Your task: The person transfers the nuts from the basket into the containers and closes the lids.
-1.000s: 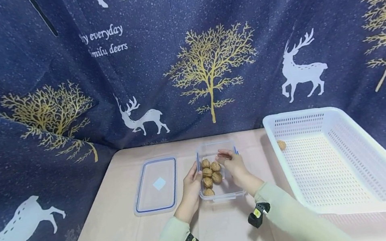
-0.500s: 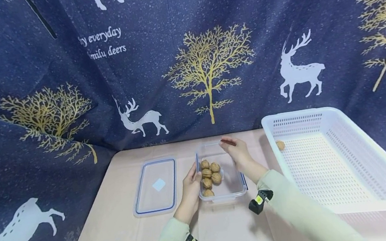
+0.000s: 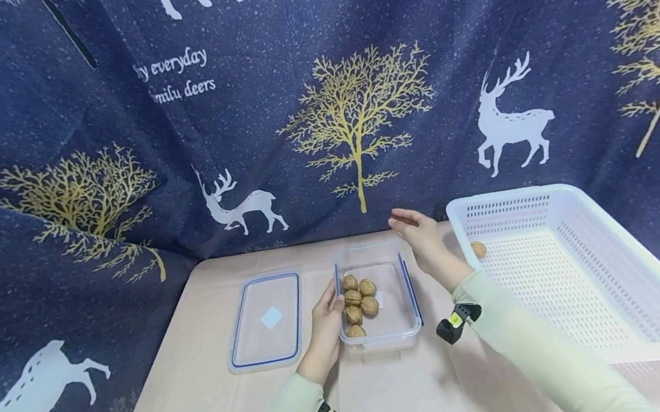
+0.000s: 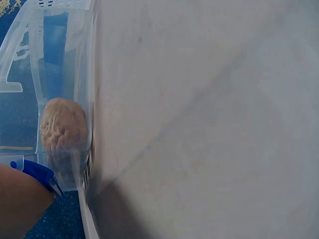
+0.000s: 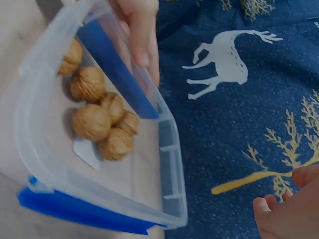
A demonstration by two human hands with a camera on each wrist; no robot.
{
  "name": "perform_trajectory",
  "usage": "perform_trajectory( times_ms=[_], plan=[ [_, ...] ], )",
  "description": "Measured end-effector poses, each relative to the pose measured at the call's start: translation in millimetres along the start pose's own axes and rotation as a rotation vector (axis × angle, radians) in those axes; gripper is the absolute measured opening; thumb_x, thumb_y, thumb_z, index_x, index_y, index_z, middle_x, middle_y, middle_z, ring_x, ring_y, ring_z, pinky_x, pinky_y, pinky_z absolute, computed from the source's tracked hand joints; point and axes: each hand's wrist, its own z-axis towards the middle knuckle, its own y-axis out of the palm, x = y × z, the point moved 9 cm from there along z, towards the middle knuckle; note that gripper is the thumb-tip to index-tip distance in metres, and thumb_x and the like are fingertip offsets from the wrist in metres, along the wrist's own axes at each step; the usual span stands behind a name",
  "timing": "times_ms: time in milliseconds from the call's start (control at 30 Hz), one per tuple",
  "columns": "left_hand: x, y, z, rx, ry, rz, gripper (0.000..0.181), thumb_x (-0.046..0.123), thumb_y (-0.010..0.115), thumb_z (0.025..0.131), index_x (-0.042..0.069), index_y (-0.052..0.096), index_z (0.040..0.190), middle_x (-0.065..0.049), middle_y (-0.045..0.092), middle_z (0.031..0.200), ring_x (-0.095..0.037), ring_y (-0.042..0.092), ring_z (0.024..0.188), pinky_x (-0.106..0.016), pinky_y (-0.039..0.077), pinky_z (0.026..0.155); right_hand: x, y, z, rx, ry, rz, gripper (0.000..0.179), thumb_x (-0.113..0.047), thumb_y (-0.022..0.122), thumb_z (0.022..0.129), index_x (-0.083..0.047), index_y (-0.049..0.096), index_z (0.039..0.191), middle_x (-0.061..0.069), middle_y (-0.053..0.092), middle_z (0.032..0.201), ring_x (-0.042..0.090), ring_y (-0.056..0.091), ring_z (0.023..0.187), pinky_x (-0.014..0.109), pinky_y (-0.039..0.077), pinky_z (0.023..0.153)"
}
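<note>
A clear plastic food container (image 3: 383,337) with blue side clips stands on the table, uncovered. Several walnuts (image 3: 370,306) lie in its left half, and its right half shows bare bottom with a pale label. My left hand (image 3: 323,322) holds the container's left wall, thumb at the rim and fingers outside, as the right wrist view also shows. Through the clear wall, the left wrist view catches one walnut (image 4: 64,124) close up. Beyond the container's right side my right hand (image 3: 425,242) is raised, fingers loosely bent with nothing between them.
Left of the container lies its clear lid (image 3: 246,328) with a blue seal, flat on the table. A large white perforated basket (image 3: 564,272) stands at the right, one walnut (image 3: 478,249) near its left wall. A dark blue printed cloth (image 3: 315,96) hangs behind.
My right hand has come up out of the container and moved right, toward the basket. The left hand stays on the container, and the walnuts in it lie as before.
</note>
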Motion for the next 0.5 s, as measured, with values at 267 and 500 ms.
perform_trajectory(
  times_ms=[267,500],
  plan=[
    [9.1,1.3,-5.7,-0.014,-0.023,0.005,0.05,0.003,0.041,0.1,-0.001,0.029,0.148,-0.021,0.021,0.156,-0.039,0.014,0.144,-0.05,0.013,0.118,-22.1,-17.6,7.2,-0.008,-0.07,-0.028,0.047,-0.008,0.055,0.097,0.002,0.043,0.141,0.019,0.046,0.141,0.028,0.047,0.13,0.027,0.041,0.108],
    [27.9,5.3,-19.3,-0.016,-0.001,0.023,0.05,0.002,0.041,0.1,-0.004,0.028,0.147,-0.024,0.021,0.154,-0.042,0.015,0.142,-0.051,0.014,0.117,-33.2,-38.6,14.6,0.03,-0.103,-0.034,0.046,-0.009,0.056,0.096,0.002,0.046,0.139,0.019,0.05,0.137,0.024,0.051,0.126,0.025,0.044,0.104]
  ],
)
